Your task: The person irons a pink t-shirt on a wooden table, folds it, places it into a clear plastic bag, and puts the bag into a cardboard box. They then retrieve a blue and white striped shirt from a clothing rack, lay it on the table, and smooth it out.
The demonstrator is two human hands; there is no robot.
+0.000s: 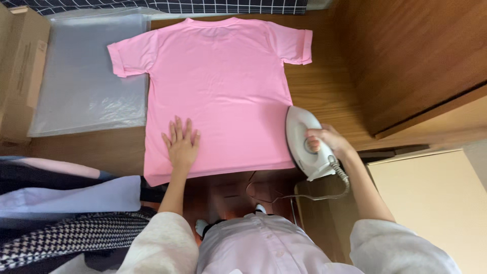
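Wooden table [324, 91] — pink shirt [218, 86] flat; left fingers [178, 133] spread, right fingers [315, 138] gripping iron [304, 144].

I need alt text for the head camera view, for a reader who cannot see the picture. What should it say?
Seen from above, a pink T-shirt lies spread flat on a wooden table. The left hand presses flat on the shirt near its hem, and the right hand grips a white iron at the shirt's right edge.

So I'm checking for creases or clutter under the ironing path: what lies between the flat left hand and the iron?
Only smooth pink shirt fabric lies between the left hand and the iron, as the head view shows.
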